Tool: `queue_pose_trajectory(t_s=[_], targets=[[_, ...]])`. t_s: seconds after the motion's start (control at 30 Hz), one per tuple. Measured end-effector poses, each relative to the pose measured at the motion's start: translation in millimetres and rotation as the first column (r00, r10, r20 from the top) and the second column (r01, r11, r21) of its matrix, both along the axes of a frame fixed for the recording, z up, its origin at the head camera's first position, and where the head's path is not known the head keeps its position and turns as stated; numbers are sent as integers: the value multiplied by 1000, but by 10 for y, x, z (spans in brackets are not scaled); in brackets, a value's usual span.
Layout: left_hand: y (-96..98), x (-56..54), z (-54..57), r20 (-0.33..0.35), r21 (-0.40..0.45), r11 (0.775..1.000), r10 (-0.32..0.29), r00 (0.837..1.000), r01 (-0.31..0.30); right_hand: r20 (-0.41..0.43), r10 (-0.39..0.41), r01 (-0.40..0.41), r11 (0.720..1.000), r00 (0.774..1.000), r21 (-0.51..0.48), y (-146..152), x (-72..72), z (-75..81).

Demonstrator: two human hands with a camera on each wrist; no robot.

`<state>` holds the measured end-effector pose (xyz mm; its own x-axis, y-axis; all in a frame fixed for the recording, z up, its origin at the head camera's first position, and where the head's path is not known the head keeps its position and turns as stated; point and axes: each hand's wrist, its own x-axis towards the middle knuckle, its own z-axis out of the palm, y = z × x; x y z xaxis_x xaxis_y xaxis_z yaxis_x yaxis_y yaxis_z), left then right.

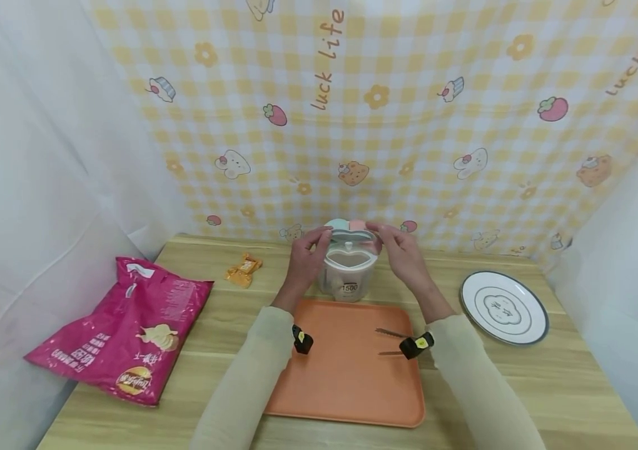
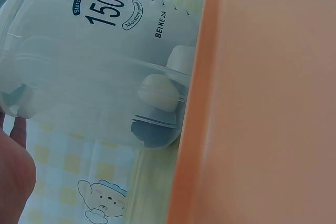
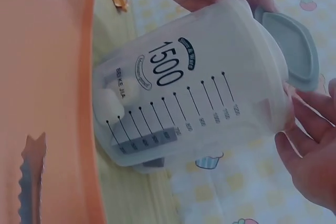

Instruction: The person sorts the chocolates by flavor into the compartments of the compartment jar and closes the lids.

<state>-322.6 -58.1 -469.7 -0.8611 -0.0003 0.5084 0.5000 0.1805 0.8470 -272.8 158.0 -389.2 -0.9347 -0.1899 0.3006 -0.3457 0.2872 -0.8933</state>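
A translucent storage jar (image 1: 349, 281) marked 1500 stands upright behind the orange tray (image 1: 347, 381). Its mint-green lid (image 3: 290, 45) and pink lid (image 1: 357, 225) are tipped up, showing the opening with its white rim. My left hand (image 1: 304, 262) holds the mint lid's left edge with fingers and thumb. On the other side, my right hand (image 1: 406, 256) grips the pink lid's edge with curved fingers. Pale rounded pieces (image 2: 158, 93) and a dark piece (image 2: 155, 132) lie at the jar's bottom.
Serrated tongs (image 3: 32, 182) lie on the tray's right side, partly hidden by my wrist. A magenta chip bag (image 1: 127, 331) lies at left, and orange wrapped sweets (image 1: 244, 270) sit nearer the jar. At right is a white plate (image 1: 473, 290). A patterned cloth (image 1: 319, 144) hangs behind.
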Motion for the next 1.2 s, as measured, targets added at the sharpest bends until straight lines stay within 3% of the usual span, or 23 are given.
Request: queue_pose_trajectory(t_s=[0.17,0.4,0.57,0.7,0.83,1.03,1.2], targets=[[21,-6,5,-7,19,1000,1,1000,-1,93,5,-5,1000,996,-4,-42,-51,-9],[28,2,20,0,43,999,11,1000,-11,62,-29,27,999,998,42,77,-316,-303],[15,11,19,11,16,1000,-8,1000,8,79,-26,23,999,997,41,123,-304,-315],[-32,23,37,19,-2,998,-69,997,69,80,-17,12,998,997,61,168,-304,-325],[-112,15,49,21,-41,984,-174,985,174,66,33,-37,998,997,56,216,-297,-330],[-197,11,53,-35,-125,946,-304,952,297,46,143,-146,987,989,71,291,-289,-387],[-217,141,141,-97,-131,919,-385,918,372,42,183,-185,982,982,44,347,-291,-482]])
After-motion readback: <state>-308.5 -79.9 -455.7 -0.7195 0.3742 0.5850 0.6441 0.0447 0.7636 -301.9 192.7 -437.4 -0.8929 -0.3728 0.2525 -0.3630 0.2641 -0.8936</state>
